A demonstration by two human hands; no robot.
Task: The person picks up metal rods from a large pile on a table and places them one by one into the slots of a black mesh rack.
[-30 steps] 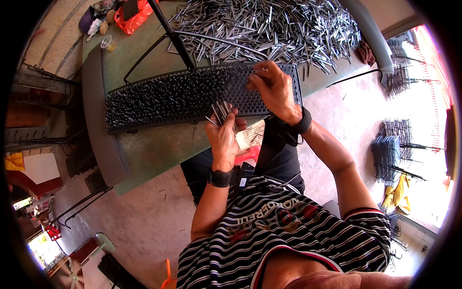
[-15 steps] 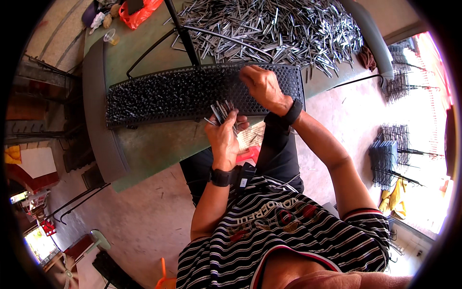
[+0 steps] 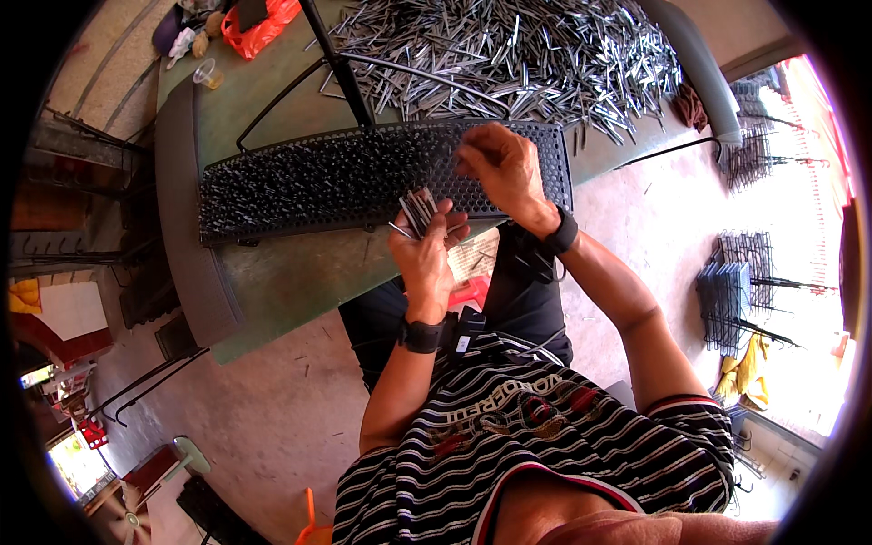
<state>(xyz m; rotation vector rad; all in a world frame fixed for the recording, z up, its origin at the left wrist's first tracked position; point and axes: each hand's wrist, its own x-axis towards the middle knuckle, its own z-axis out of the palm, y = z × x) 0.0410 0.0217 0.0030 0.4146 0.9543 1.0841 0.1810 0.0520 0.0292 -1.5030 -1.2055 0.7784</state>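
Fingers (image 3: pixel 495 136) at right half of long, black perforated panel (image 3: pixel 477 205), lying across green table (image 3: pixel 291 282). From left: panel densely bristling with pale slivers (image 3: pixel 291 186); left hand (image 3: pixel 424 259) at near rim, curled round fanned bundle of thin, straight, greyish metal strips (image 3: pixel 416 211), ends uneven; right hand (image 3: pixel 510 177), narrowed thumb to finger above panel, cannot tell whether gripping strip; bare round holes (image 3: pixel 555 163) at end. Behind, tangled, glinting strip heap (image 3: pixel 518 59).

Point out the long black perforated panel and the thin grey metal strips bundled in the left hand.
Black panel (image 3: pixel 474 195): head view, bare perforated part.
Bundled strips (image 3: pixel 419 211): head view, middle of the bundle.
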